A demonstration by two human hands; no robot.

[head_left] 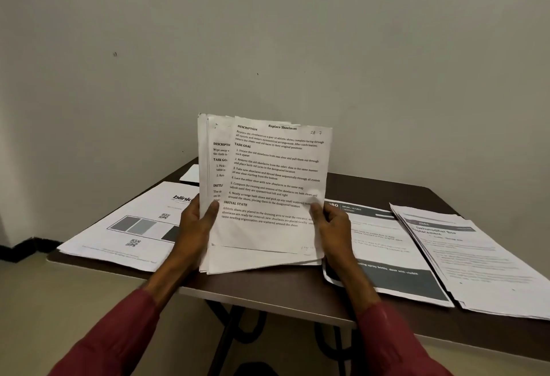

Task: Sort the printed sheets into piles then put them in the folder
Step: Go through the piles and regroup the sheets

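On the dark table [285,295], a blink-headed pile [125,226] lies at the left. The left hand [196,223] and right hand [330,223] grip a sheaf of sheets [268,191] upright above the table's middle (top page reads "Replace Shoelaces"). Right of them lie a grey-banded pile [390,256] and, overlapping its edge, a fanned pile [476,259].

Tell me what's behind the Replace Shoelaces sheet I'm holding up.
Behind the Replace Shoelaces sheet are more printed sheets, offset to its left. The next shows only a strip of text with cut-off headings; the rest, and how many sheets follow, is covered.
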